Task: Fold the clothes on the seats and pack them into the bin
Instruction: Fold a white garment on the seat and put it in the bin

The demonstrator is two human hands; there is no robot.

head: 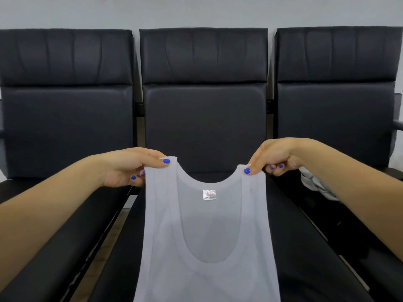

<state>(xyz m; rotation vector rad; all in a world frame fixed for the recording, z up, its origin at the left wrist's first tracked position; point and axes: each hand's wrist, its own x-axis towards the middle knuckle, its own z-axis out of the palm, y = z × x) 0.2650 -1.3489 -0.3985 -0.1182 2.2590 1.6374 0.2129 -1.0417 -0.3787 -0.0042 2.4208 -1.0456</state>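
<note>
A person holds up a thin white sleeveless cotton vest (207,236) by its two shoulder straps, in front of the middle of three black padded leather seats (205,118) that stand in a row against a pale wall. The left hand (128,166) pinches the left strap between thumb and curled fingers, the thumb lying flat across the top of the fabric. The right hand (277,156) pinches the right strap the same way, thumb on the near face and the other fingers tucked behind. The vest hangs straight down between the two hands, neckline spread wide, with a small white label (209,194) showing just below the back of the collar; its lower hem runs out of view at the near edge. On the right-hand seat, partly hidden behind the right forearm, lies a crumpled light grey garment (314,184).
</note>
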